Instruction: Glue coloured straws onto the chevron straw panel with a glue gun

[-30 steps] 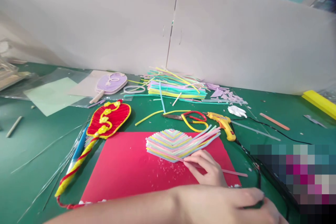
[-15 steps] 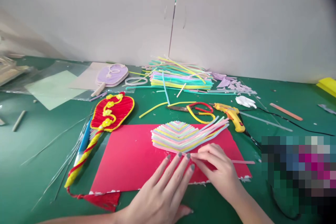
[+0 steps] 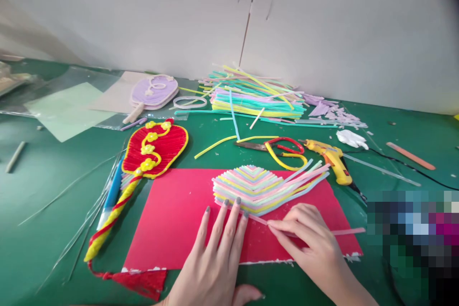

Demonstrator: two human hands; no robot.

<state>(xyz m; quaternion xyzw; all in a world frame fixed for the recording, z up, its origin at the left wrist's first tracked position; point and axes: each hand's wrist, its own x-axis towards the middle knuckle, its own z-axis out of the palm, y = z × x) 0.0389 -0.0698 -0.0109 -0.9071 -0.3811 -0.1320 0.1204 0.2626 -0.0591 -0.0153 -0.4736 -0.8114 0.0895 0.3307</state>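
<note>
Pastel pipe cleaners form a leaf-shaped chevron panel [image 3: 251, 186] on a sheet of red paper [image 3: 172, 220], with loose ends fanning out at its right. My left hand [image 3: 218, 244] lies with fingers stretched out, the fingertips pressing at the panel's lower edge. Between thumb and fingers my right hand [image 3: 308, 239] pinches a pink pipe cleaner [image 3: 349, 232]. One end of it runs under or beside my left fingertips; the other sticks out to the right past the paper.
Behind the paper lie red-and-yellow-handled scissors [image 3: 276, 146] and a yellow glue gun [image 3: 330, 158] with a cord. A pile of pipe cleaners [image 3: 258, 100] is farther back. At left sit a red fan [image 3: 158, 148] with a tassel and a lilac fan [image 3: 154, 91].
My left hand has shifted left along the panel's lower edge. My right hand has moved slightly right and down, still pinching the pink pipe cleaner. The camera view has shifted a little.
</note>
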